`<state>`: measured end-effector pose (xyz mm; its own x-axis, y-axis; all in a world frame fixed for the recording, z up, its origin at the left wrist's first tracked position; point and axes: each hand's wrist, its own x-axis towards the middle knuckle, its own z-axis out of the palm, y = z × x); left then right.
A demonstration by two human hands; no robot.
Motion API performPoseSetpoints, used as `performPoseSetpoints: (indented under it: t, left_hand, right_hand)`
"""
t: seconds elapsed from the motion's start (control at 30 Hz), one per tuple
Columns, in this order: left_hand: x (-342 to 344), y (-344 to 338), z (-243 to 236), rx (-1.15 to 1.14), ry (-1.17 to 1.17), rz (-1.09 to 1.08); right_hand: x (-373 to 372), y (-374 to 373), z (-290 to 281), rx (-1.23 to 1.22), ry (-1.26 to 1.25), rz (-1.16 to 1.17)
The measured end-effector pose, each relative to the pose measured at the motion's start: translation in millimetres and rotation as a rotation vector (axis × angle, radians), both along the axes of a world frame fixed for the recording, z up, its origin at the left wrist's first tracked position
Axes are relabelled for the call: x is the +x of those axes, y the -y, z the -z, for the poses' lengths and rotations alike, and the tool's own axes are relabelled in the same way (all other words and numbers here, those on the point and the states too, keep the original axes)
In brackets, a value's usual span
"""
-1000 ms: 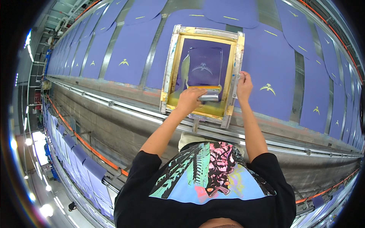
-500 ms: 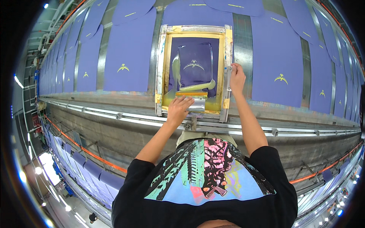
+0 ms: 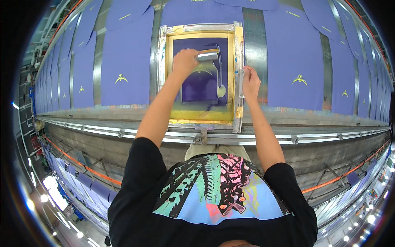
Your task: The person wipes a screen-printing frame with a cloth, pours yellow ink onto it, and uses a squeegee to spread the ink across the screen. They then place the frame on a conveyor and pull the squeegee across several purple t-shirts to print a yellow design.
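Note:
A printing screen with a metal frame (image 3: pixel 239 49) and yellow-edged mesh lies over a purple fabric piece on a long table. My left hand (image 3: pixel 184 62) reaches into the far part of the screen and grips a metal-handled squeegee (image 3: pixel 207 56). My right hand (image 3: pixel 250 82) holds the screen's right frame edge. Yellow ink (image 3: pixel 201 112) pools along the near inner edge of the screen.
Several purple fabric pieces (image 3: pixel 123 70) with small yellow printed marks lie in a row to the left and right (image 3: pixel 294 61) along the table. A metal rail (image 3: pixel 123 132) runs along the table's near edge. Lower racks and lit floor show below left.
My left hand has moved from the near edge of the screen up to its far part and now grips the squeegee. My right hand stays on the right frame edge.

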<state>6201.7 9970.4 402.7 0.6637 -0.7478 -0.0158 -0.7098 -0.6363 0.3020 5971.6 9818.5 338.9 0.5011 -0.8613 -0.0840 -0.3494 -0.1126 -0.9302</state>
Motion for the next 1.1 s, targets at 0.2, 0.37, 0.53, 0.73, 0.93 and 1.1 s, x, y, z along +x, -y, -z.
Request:
performPoseSetpoints:
  t: [0.2, 0.37, 0.53, 0.73, 0.93, 1.1]
  left_hand:
    - [-101.0, -88.2, 30.0, -0.213, 0.087, 0.184]
    - [-73.0, -60.1, -7.9, -0.029, -0.125, 0.087]
    - [40.9, 21.0, -18.4, 0.047, -0.158, 0.071]
    - [-10.8, -13.9, 28.1, 0.060, 0.033, 0.024]
    - [-106.5, -82.6, 28.0, -0.075, -0.025, 0.149]
    - [-119.4, -129.1, 21.6, -0.193, -0.004, 0.192]
  right_hand:
    - [-0.8, 1.9, -2.1, 0.012, -0.032, 0.009]
    - [0.3, 5.7, -2.0, -0.027, 0.005, 0.040]
    - [-1.4, 5.7, 2.8, -0.008, 0.006, 0.020]
    - [-1.8, 7.1, 43.6, -0.118, 0.122, -0.024]
    - [4.9, 21.3, 37.6, 0.076, 0.099, -0.047]
    - [26.2, 14.6, 4.2, 0.003, 0.057, -0.010]
